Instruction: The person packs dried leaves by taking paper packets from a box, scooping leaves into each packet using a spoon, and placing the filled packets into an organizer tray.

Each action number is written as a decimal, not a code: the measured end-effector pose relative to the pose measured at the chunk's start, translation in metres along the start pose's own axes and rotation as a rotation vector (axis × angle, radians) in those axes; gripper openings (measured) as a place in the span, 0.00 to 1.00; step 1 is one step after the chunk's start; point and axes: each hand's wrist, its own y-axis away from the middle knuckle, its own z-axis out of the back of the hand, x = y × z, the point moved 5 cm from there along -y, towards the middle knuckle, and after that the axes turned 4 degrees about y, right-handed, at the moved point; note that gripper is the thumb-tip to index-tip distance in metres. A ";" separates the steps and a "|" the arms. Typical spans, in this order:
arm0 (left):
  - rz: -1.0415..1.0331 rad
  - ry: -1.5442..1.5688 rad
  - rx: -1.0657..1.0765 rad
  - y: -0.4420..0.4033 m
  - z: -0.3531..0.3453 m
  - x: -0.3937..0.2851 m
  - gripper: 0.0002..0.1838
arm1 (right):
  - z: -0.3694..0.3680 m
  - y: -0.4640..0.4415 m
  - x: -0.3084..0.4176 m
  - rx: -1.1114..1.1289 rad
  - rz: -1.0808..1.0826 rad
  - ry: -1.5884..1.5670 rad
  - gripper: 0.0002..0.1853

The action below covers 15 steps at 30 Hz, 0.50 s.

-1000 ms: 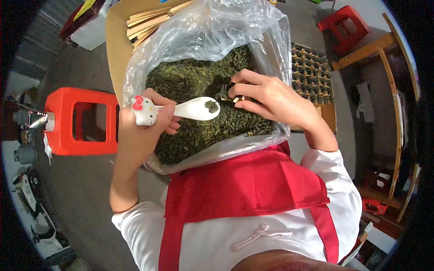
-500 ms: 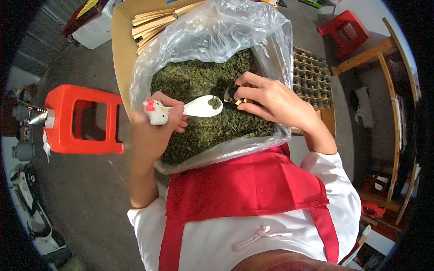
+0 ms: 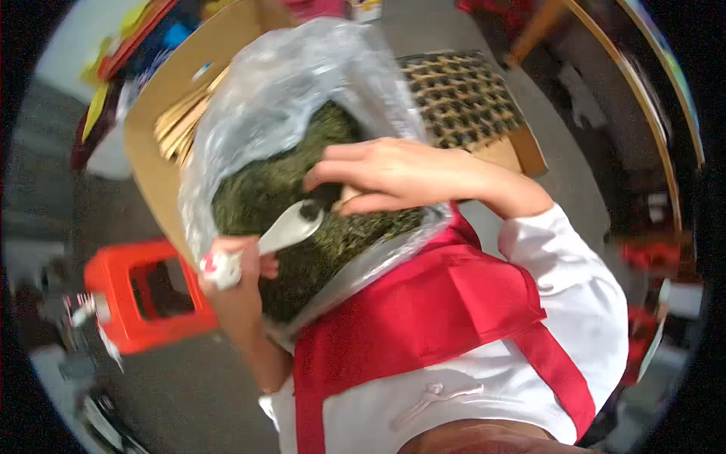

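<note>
My left hand (image 3: 238,272) is closed around the handle of a white spoon (image 3: 283,230), whose end is shaped like a cat's head with a red bow. A small dark clump of leaf sits in the spoon's bowl. Over the dried green leaves (image 3: 261,189), my right hand (image 3: 389,174) pinches a small pouch (image 3: 348,198); only a pale edge shows, the rest is hidden behind the fingers. The spoon's tip is just left of those fingers, apart from them. A clear plastic bag (image 3: 280,79) lines the cardboard box (image 3: 147,113) and holds the leaves.
Flat tan strips (image 3: 178,129) are bundled between bag and box wall. To the right, a cardboard tray (image 3: 529,147) carries rows of small dark, tan-edged items. A red stool (image 3: 110,303) stands at the left, a wooden frame (image 3: 643,83) at the right.
The view has turned, so box and tray appear shifted left. My right hand now hides most of the pouch. The spoon tilts more upward toward it, still holding its clump of leaf.
</note>
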 end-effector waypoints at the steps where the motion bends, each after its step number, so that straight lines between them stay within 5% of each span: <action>1: -0.030 -0.018 0.004 -0.001 0.000 -0.002 0.08 | 0.001 -0.001 0.000 -0.038 0.020 -0.099 0.19; 3: -0.065 -0.001 0.002 -0.002 0.001 0.001 0.08 | 0.005 -0.002 0.006 -0.106 0.114 -0.273 0.16; 15: -0.010 -0.051 0.056 -0.001 0.004 0.004 0.08 | -0.001 0.005 -0.001 -0.051 0.051 -0.116 0.13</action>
